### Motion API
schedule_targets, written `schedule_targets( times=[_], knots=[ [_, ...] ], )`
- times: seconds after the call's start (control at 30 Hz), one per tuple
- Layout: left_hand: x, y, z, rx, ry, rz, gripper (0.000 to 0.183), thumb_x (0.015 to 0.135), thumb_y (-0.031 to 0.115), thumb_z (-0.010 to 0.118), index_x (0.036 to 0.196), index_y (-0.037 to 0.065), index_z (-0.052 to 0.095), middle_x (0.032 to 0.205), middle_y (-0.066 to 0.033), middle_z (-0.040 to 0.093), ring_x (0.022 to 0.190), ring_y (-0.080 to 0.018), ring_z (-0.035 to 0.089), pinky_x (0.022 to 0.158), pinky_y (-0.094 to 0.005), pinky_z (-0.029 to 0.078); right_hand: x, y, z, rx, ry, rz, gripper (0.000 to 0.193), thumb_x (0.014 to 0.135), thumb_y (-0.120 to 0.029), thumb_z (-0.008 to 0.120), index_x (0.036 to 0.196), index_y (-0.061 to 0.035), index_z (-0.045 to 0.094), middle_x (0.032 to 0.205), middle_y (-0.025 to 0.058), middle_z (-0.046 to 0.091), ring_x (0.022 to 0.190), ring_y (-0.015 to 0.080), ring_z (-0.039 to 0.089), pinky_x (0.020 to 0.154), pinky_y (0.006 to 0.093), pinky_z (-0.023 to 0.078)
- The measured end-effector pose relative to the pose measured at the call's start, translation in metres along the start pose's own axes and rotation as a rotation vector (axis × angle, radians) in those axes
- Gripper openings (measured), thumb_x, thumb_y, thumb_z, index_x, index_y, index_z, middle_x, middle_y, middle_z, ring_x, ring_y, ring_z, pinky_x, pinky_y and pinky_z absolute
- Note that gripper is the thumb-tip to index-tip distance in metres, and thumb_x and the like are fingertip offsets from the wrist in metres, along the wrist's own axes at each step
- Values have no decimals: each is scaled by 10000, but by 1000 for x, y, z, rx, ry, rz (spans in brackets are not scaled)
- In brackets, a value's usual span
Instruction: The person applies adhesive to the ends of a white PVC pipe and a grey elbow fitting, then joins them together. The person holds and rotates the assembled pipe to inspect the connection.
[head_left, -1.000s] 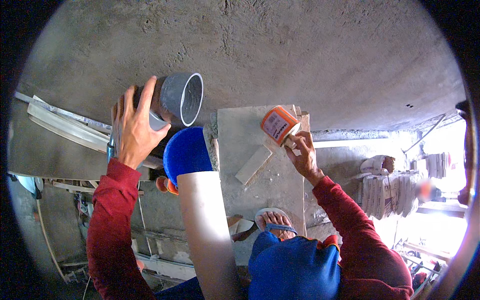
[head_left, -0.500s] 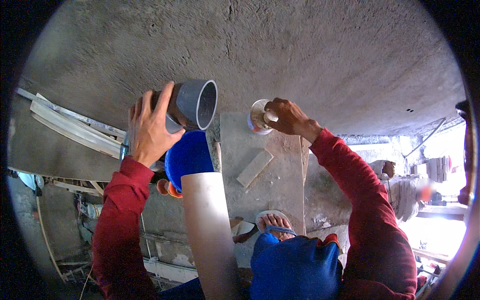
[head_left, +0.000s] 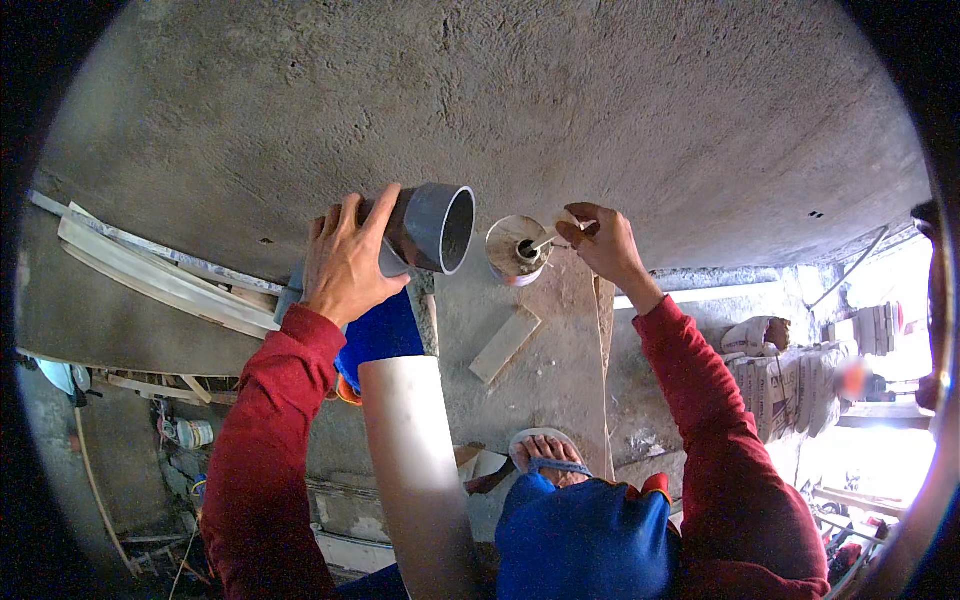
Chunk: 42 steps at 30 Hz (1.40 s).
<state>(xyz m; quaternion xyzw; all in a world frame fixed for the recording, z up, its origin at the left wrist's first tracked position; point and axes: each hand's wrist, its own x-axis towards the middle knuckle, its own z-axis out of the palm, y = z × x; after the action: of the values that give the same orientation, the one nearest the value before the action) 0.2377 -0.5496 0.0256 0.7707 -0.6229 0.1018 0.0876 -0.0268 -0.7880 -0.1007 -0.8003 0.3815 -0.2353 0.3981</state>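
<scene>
My left hand [head_left: 346, 258] is wrapped round a grey plastic pipe fitting [head_left: 426, 226], its open round mouth turned to the right. To the right of it stands a round can [head_left: 505, 243] with a stained top and a dark hole in the middle. My right hand [head_left: 606, 242] pinches a thin pale stick [head_left: 546, 240], whose other end reaches the can's hole. Whether its tip is inside the hole, I cannot tell. Below the fitting, a wide white pipe [head_left: 415, 450] runs up from the lower edge, in front of a blue container [head_left: 385, 330].
A board [head_left: 560, 370] lies under the can, carrying a small flat block [head_left: 505, 345]. The rough grey wall [head_left: 600, 100] rises behind. Long white strips [head_left: 165, 270] lie at left; stacked bags [head_left: 790, 390] stand at right. My sandalled foot [head_left: 548, 450] is near the board.
The fitting has moved right and slightly down in my left hand. My right hand has shifted right off the can's top, so the hole and the stick now show.
</scene>
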Motion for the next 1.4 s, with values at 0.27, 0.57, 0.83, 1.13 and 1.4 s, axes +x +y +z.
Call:
schedule_targets(
  times=[0.27,0.57,0.83,1.13,1.4],
  knots=[
    [9,9,14,1,-83,14,1098,604,297,931,1543,198,370,1280,-190,528,1181,-399,552,997,-530,431,-17,26,-3,612,-33,252,339,971,-254,703,1167,22,711,877,42,698,723,124,636,664,292,537],
    [24,-5,33,-334,-226,25,1083,542,332,948,1478,119,447,1283,-229,620,1172,-428,622,1012,-486,494,-16,-29,-40,846,-11,191,338,996,-226,663,1208,36,668,950,25,649,824,111,611,736,282,523],
    [37,-24,5,-824,-645,-18,1045,511,338,977,1404,24,533,1281,-181,676,1197,-316,636,1051,-410,485,2,-141,-33,342,75,-568,374,911,-96,754,1249,20,646,1031,70,661,878,146,697,763,285,581],
    [25,-42,-29,-994,-727,-77,1079,511,282,983,1447,28,511,1386,-126,624,1279,-255,563,1141,-381,392,18,-177,-27,89,93,-1120,460,800,-53,816,1232,-17,662,1213,129,647,1017,259,704,818,363,626],
    [16,-55,-42,-734,-459,-92,1135,501,295,992,1478,49,469,1435,-148,588,1334,-295,541,1166,-403,383,-6,-182,-33,96,156,-988,407,797,-58,802,1181,-39,668,1147,150,648,940,300,700,757,368,615]
  ],
)
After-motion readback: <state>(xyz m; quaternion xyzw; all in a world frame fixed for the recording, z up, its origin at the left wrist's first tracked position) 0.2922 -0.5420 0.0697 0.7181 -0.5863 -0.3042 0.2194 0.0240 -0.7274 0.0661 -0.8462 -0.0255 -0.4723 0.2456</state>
